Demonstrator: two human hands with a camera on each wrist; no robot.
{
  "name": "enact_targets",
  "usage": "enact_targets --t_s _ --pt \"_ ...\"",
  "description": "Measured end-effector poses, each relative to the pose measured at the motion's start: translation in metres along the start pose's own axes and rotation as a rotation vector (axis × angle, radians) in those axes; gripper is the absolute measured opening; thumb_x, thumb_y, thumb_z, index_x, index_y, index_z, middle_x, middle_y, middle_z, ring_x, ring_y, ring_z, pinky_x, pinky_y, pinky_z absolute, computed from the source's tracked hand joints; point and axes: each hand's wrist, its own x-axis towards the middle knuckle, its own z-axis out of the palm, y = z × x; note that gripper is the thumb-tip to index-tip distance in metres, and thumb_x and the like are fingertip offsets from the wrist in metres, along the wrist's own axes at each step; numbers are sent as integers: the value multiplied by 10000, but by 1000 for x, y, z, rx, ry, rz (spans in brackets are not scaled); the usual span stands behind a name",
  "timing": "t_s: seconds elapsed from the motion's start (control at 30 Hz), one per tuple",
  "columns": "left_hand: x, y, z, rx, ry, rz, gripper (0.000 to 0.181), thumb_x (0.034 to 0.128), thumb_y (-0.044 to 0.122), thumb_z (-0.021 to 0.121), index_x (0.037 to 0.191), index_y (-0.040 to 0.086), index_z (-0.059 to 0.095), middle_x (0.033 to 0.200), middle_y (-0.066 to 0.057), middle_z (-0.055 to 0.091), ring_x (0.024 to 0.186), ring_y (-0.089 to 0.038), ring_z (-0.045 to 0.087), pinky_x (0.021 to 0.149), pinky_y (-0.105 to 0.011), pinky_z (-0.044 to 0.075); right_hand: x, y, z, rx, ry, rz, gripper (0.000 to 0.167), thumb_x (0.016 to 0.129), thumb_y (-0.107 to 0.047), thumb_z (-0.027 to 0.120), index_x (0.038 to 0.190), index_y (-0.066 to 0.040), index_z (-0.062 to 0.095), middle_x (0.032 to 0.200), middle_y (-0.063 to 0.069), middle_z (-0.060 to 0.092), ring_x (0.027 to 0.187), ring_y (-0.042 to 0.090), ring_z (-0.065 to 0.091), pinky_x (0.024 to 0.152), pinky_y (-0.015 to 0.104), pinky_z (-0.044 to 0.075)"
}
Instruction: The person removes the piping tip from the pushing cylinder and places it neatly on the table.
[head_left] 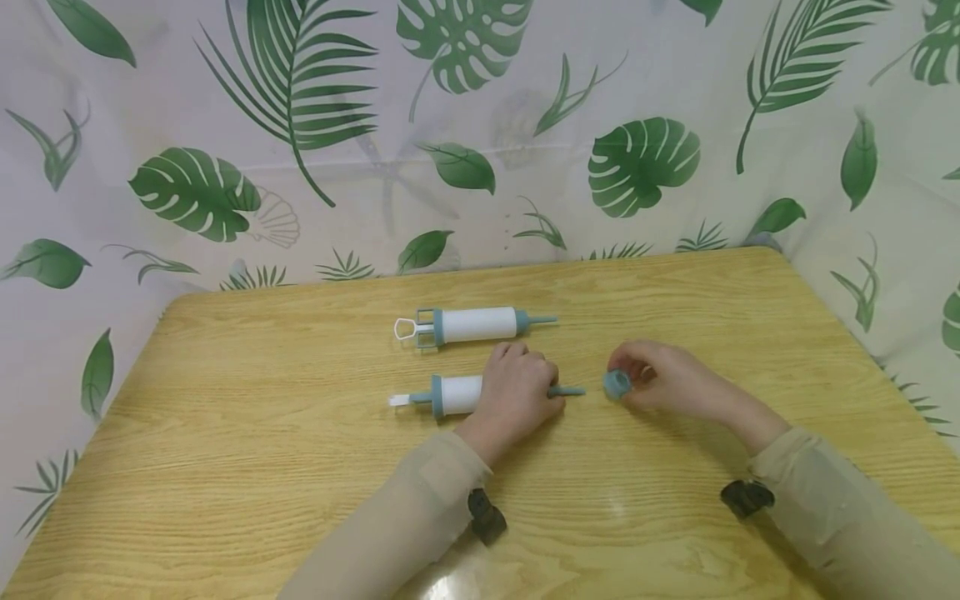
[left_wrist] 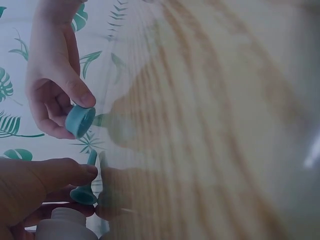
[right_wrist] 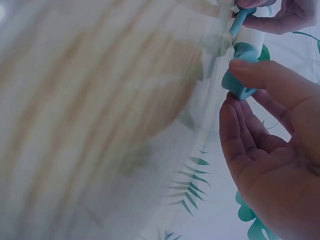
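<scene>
A syringe-like tool with a white barrel (head_left: 459,395) lies on the table, a teal collar and white handle at its left end. My left hand (head_left: 517,387) covers the barrel's right part. Its thumb and fingers pinch a slim teal nozzle (left_wrist: 85,195) with a flared base, just off the barrel's white neck (left_wrist: 67,215) in the left wrist view. To the right, my right hand (head_left: 671,379) holds a teal ring cap (head_left: 617,384) between thumb and fingertips. The cap is apart from the nozzle's tip, its round opening visible.
A second, whole-looking syringe tool (head_left: 480,325) lies behind the first, nozzle pointing right. The wood-grain table (head_left: 262,467) ends at a leaf-printed cloth (head_left: 525,167). Dark wrist devices (head_left: 487,517) sit under both sleeves.
</scene>
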Motion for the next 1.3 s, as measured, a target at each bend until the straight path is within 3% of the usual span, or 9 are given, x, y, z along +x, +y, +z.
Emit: enact_targets --t_s 0.23,0.47,0.73,1.07,1.3 --pt "0 0 1 -17 0 -4 169 828 429 708 785 267 717 731 128 577 727 -107 429 837 -304 364 -1 2 1 -43 10 -57 283 782 -24 765 1049 -40 674 925 5 608 851 179 584 755 355 524" --pt "0 -1 1 -45 2 -12 189 820 444 710 845 258 729 779 123 600 763 -110 462 830 -308 370 0 6 4 -67 1 -52 306 769 -29 770 1061 -52 683 934 2 597 856 161 585 759 334 525" --pt "-2 -1 1 -87 19 -28 275 806 474 720 944 237 748 879 108 651 868 -121 526 877 -312 390 -1 5 4 -40 -28 -84 308 770 3 761 1062 -34 668 941 24 603 854 185 596 745 334 530" --pt "-4 -3 -1 -137 21 -46 317 798 454 738 997 208 735 966 71 664 951 -141 552 917 -331 391 0 5 2 -34 -53 -53 378 764 -12 769 1115 2 629 954 25 614 878 198 597 765 350 527" --pt "-10 -8 -13 -167 23 -57 423 802 514 716 1076 193 710 1075 59 661 1028 -163 564 953 -340 385 -1 3 0 -38 -64 -27 463 744 -18 783 1166 38 601 1001 76 619 926 250 583 810 416 514"
